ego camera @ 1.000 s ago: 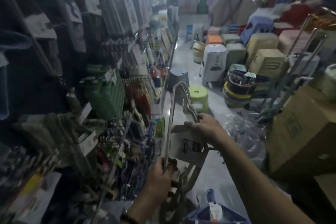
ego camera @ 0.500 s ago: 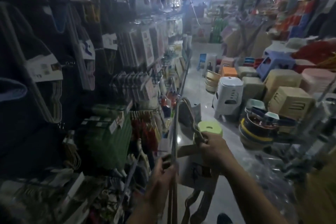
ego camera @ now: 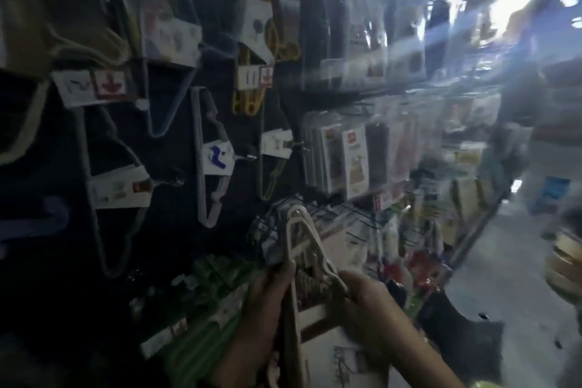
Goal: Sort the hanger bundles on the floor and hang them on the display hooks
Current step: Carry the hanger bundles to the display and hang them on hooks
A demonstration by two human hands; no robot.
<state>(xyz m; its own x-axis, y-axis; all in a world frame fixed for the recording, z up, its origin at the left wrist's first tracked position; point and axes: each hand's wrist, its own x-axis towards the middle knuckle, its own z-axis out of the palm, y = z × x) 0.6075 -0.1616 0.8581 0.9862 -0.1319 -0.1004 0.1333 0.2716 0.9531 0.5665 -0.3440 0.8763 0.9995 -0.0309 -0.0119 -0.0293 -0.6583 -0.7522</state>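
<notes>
Gripped cream hanger bundle (ego camera: 315, 244) with left hand (ego camera: 271, 299) and right hand (ego camera: 368, 305), both curled tight round it, low and just short of dark display wall (ego camera: 176, 230); judged best to keep necks bunched, lift level, slide squarely onto a display hook (ego camera: 250, 156).

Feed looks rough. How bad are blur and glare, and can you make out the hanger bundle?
Head view: motion blur smears everything; glare streaks from the ceiling light at upper right; display wall dim. The hanger bundle is readable, held by left hand and right hand.
</notes>
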